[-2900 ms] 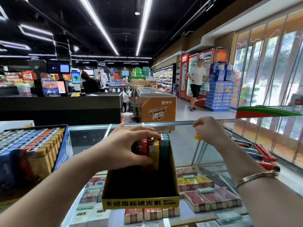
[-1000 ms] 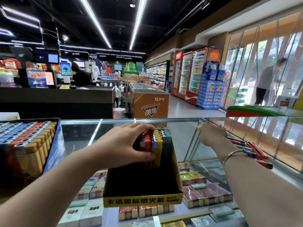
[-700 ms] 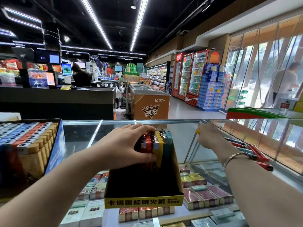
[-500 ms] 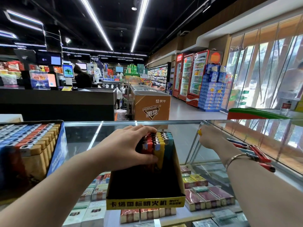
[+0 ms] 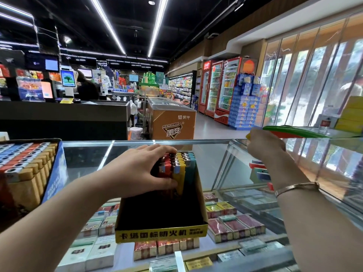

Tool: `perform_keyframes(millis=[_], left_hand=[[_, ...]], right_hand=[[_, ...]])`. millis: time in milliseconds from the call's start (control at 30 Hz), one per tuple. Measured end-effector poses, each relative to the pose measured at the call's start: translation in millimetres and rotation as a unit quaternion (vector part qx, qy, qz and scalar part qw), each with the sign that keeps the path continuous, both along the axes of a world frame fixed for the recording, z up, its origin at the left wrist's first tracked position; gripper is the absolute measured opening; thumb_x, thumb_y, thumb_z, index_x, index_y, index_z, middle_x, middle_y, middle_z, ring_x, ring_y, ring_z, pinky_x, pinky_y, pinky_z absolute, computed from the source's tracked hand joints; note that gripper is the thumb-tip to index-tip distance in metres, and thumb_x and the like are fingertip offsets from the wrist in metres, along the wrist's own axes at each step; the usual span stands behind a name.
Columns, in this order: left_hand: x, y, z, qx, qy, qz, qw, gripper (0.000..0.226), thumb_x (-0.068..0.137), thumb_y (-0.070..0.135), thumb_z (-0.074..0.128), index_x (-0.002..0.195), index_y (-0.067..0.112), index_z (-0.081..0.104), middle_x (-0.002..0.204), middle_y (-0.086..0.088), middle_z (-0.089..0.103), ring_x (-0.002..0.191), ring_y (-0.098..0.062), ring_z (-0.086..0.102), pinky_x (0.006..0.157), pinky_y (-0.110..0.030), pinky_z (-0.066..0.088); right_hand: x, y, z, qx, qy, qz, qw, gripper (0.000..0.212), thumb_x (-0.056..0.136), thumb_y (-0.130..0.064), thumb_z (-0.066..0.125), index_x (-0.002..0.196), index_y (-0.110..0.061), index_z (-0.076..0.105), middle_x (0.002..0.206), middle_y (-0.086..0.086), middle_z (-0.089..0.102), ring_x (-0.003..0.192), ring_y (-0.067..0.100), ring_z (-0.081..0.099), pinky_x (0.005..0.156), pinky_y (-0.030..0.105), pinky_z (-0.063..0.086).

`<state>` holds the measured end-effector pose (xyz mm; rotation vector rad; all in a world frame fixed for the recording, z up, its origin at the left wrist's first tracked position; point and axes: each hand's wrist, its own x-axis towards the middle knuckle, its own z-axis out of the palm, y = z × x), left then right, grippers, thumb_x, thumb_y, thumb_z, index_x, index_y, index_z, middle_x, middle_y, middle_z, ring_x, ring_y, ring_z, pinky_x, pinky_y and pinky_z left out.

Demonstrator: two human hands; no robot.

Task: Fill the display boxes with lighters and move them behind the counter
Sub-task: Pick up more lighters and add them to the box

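A: Left hand grip?

B: Curled round the upright lighters, thumb in front, pressing the row against the far wall of the box.

A: Right hand?

B: Fingers curled, raised above the glass surface; a yellow tip showing at the knuckles, likely one lighter, not certain.

A: Box position?

B: On the surface, front half unfilled. Full box at left.

A: Handling?

B: Probably light, rigid, smooth plastic; prone to toppling in a row. Best pinched mid-body. Cardboard walls likely flexible: lift from beneath.
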<state>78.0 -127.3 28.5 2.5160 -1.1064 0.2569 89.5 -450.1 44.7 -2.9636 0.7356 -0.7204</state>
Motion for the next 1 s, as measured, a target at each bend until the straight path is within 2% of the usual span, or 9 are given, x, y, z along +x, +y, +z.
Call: perform_keyframes(millis=[133,200,367,467,567,767,833,900,1000], left_hand=[[-2,1,0,0.008,-0.006,-0.003,1.0,0.072,0.067,0.071,0.059,0.13,0.055,0.027,0.107,0.038,0.033,0.101,0.006,0.038,0.08,-0.017,0.032],[-1,1,-1,0.011,-0.011,-0.001,1.0,0.073,0.067,0.073,0.057,0.13,0.055,0.026,0.113,0.033,0.035,0.104,0.004,0.039,0.082,-0.02,0.033],[0,1,-2,0.009,0.004,0.006,1.0,0.073,0.063,0.077,0.053,0.126,0.059,0.021,0.118,0.029,0.04,0.105,0.0,0.04,0.083,-0.022,0.034],[0,1,-2,0.013,0.015,0.009,1.0,0.074,0.062,0.078,0.052,0.126,0.059,0.021,0.124,0.025,0.042,0.109,-0.003,0.04,0.087,-0.026,0.037],[-1,1,-1,0.012,0.021,0.013,1.0,0.075,0.059,0.08,0.049,0.125,0.06,0.022,0.129,0.024,0.042,0.111,-0.005,0.04,0.092,-0.031,0.039],[-2,1,1,0.015,0.036,0.017,0.999,0.072,0.063,0.077,0.054,0.125,0.061,0.021,0.124,0.026,0.041,0.112,-0.005,0.04,0.091,-0.029,0.038],[-3,1,2,0.014,0.034,0.015,0.999,0.071,0.063,0.076,0.055,0.125,0.061,0.022,0.116,0.032,0.037,0.11,-0.003,0.039,0.089,-0.027,0.036],[-4,1,2,0.016,0.032,0.016,0.999,0.072,0.062,0.077,0.053,0.124,0.062,0.021,0.111,0.035,0.034,0.11,-0.002,0.038,0.089,-0.027,0.036],[-4,2,1,0.021,0.032,0.022,0.999,0.074,0.061,0.081,0.05,0.125,0.062,0.02,0.119,0.032,0.037,0.111,-0.002,0.037,0.089,-0.028,0.036]], right_hand=[[-8,-14,-11,0.062,0.059,-0.062,0.994,0.033,0.086,-0.007,0.053,0.119,-0.007,0.051,0.116,0.017,0.058,0.106,0.035,0.055,0.085,0.043,0.044],[-8,-18,-21,0.077,0.08,-0.053,0.992,0.038,0.083,-0.005,0.057,0.12,-0.007,0.049,0.116,0.015,0.057,0.105,0.032,0.055,0.088,0.042,0.047],[-2,-19,-18,0.063,0.105,-0.024,0.992,0.025,0.085,-0.008,0.052,0.11,-0.006,0.054,0.113,0.015,0.057,0.104,0.029,0.055,0.093,0.041,0.046],[-1,-15,-17,0.068,0.104,-0.021,0.992,0.019,0.083,-0.006,0.053,0.102,-0.007,0.051,0.097,0.012,0.055,0.095,0.029,0.055,0.087,0.039,0.047],[1,-12,-17,0.101,0.115,-0.017,0.988,0.02,0.076,-0.004,0.062,0.091,-0.01,0.05,0.08,0.009,0.05,0.086,0.029,0.057,0.085,0.044,0.05],[4,-10,-14,0.052,0.125,0.017,0.991,0.029,0.07,-0.018,0.069,0.094,-0.013,0.054,0.079,0.004,0.048,0.079,0.021,0.053,0.072,0.032,0.048],[4,-6,-9,0.098,0.078,0.052,0.991,0.024,0.074,-0.016,0.067,0.095,-0.012,0.055,0.082,0.007,0.056,0.076,0.022,0.056,0.068,0.033,0.05],[1,6,1,0.205,0.0,0.125,0.971,0.019,0.077,-0.012,0.066,0.091,-0.013,0.054,0.08,0.012,0.058,0.068,0.023,0.057,0.058,0.032,0.051],[-13,39,20,0.404,-0.085,0.268,0.87,0.023,0.078,-0.004,0.064,0.095,-0.017,0.053,0.084,0.015,0.056,0.067,0.023,0.056,0.047,0.028,0.049]])
